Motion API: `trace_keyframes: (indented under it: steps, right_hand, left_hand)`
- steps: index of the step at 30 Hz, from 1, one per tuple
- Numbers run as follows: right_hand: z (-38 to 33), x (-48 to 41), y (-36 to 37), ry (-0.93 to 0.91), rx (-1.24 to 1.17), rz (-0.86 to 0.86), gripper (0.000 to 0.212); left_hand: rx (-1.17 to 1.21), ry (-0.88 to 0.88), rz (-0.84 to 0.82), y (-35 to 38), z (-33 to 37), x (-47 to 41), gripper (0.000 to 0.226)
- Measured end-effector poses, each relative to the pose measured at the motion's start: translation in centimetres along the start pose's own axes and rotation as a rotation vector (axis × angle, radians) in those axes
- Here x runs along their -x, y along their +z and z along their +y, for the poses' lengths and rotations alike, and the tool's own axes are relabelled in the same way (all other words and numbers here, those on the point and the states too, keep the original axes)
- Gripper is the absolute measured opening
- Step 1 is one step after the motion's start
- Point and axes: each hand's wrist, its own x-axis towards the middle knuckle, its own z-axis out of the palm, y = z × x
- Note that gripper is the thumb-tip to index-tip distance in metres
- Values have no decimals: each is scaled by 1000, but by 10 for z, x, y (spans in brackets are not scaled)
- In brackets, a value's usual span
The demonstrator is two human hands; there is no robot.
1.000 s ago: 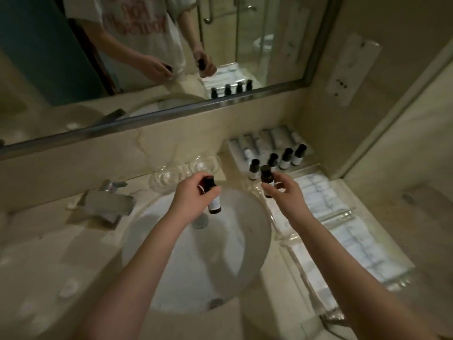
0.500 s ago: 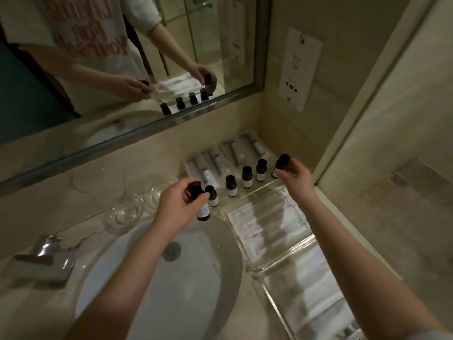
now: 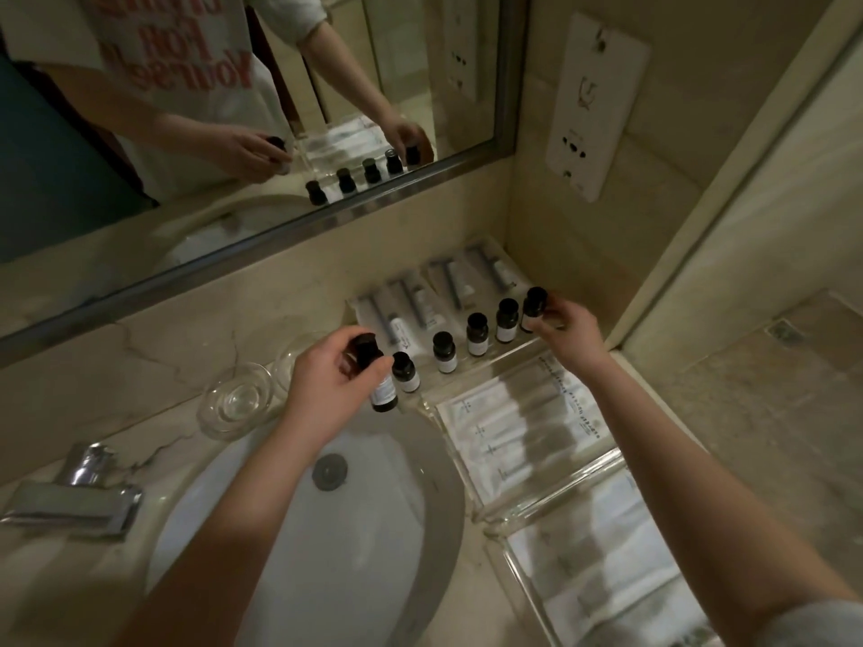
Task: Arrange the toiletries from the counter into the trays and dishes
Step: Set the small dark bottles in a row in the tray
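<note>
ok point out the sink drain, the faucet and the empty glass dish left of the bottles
sink drain (image 3: 330, 472), head view, centre of the round stopper
faucet (image 3: 77, 499), head view, top of the metal spout
glass dish (image 3: 237, 402), head view, middle of the bowl

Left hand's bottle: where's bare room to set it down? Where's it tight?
Free: counter between mirror frame and glass dishes, and counter left of the faucet. Left hand holds its bottle at the row's left end, open there. Crowded: packets behind the row, trays in front, right hand at the corner.
</note>
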Motion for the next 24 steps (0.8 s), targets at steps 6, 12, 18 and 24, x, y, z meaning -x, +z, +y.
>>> trace_keyframes:
  steps: [6, 12, 18, 24]
  right_hand:
    - [6, 2, 0, -18, 17, 4, 43]
    - [-23, 53, -7, -80, -24, 283, 32]
    - [-78, 116, 1, -182, -276, -271, 30]
    - [-86, 131, 7, -264, -315, -211, 34]
  left_hand:
    - [11, 36, -4, -2, 5, 3, 24]
    - [36, 100, -26, 0, 23, 5, 29]
    - [47, 160, -101, 11, 57, 7, 26]
    - [-60, 185, -113, 33, 85, 17, 36]
